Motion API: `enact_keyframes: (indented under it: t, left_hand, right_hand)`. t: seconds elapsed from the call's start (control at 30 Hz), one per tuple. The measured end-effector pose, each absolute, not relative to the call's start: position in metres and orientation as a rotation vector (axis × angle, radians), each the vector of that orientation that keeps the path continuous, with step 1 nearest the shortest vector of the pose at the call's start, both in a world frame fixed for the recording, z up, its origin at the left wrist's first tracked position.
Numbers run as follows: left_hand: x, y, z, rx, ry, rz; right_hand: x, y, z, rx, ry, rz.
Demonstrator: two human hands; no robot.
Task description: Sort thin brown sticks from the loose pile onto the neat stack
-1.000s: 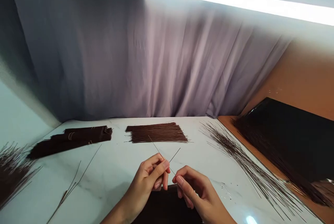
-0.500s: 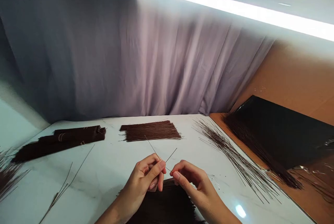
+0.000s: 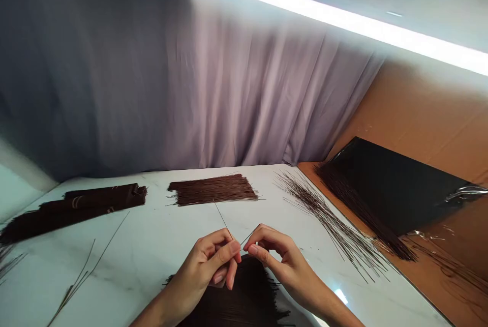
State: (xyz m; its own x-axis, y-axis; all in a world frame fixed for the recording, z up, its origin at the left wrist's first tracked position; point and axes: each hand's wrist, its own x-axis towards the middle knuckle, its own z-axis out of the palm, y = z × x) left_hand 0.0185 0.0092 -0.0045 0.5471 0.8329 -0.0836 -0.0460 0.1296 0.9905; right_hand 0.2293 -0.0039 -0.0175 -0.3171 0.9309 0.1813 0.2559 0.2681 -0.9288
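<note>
My left hand is closed in a pinch on a thin dark brown wire-like strand, which sticks up and leftward from the fingertips. Close beside it, my right hand pinches with thumb and forefinger at a short stretch of thin strand in the gap between the hands. Whether this is one bent strand or two crossing is hard to tell. Below both hands lies a dense dark brown mat of strands, partly hidden by my left hand and forearm.
A flat brown bundle lies at the back of the white table. Tied dark bundles and a few loose strands are on the left. On the right, strands fan out near a black sheet. A grey curtain hangs behind.
My right hand has moved up and closer to my left, its fingertips now near the crossing of the strands. The whole view has shifted slightly, with the table items appearing further left.
</note>
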Motion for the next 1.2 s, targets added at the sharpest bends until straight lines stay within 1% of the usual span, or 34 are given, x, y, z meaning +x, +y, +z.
enact_keyframes:
  t: [0.17, 0.33, 0.37, 0.43, 0.5, 0.53, 0.57, 0.63, 0.7, 0.8, 0.9, 1.07, 1.13, 1.2]
  left_hand:
    - [0.017, 0.008, -0.007, 1.314, 0.729, 0.695]
    - [0.016, 0.003, -0.005, 1.505, 0.719, 0.4]
    - [0.016, 0.002, -0.006, 1.586, 0.756, 0.375]
    - [0.018, 0.004, -0.008, 1.729, 0.845, 0.396]
    - [0.02, 0.006, -0.012, 1.796, 0.925, 0.505]
    - [0.02, 0.008, -0.014, 1.778, 0.953, 0.577]
    - [0.02, 0.009, -0.015, 1.723, 0.964, 0.642]
    - [0.019, 0.011, -0.015, 1.551, 0.94, 0.733]
    - [0.018, 0.012, -0.012, 1.398, 0.892, 0.761]
    - [0.016, 0.011, -0.008, 1.301, 0.853, 0.736]
    - [0.016, 0.008, -0.009, 1.262, 0.824, 0.655]
    - [0.015, 0.005, -0.012, 1.424, 0.732, 0.427]
    - [0.015, 0.006, -0.012, 1.595, 0.807, 0.436]
    - [0.016, 0.009, -0.012, 1.712, 0.934, 0.533]
  right_hand:
    - [0.234, -0.002, -0.017, -1.08, -1.821, 1.036]
    - [0.25, 0.006, -0.002, -0.989, -2.111, 0.909]
    - [0.252, 0.007, 0.002, -0.966, -2.192, 0.842]
    - [0.252, 0.004, 0.006, -0.957, -2.328, 0.583]
    - [0.247, -0.003, 0.004, -0.984, -2.373, 0.25]
    - [0.242, -0.008, 0.002, -0.997, -2.359, 0.131]
    - [0.238, -0.013, -0.003, -1.011, -2.325, 0.082]
    - [0.228, -0.021, -0.012, -1.05, -2.209, 0.193]
    - [0.222, -0.022, -0.022, -1.099, -2.049, 0.437]
    - [0.221, -0.012, -0.03, -1.122, -1.897, 0.789]
    - [0.228, 0.002, -0.03, -1.086, -1.888, 0.983]
    - [0.245, 0.018, -0.014, -1.015, -2.035, 0.942]
    - [0.247, 0.017, -0.007, -1.008, -2.076, 0.881]
    - [0.245, 0.011, -0.004, -1.036, -2.046, 0.819]
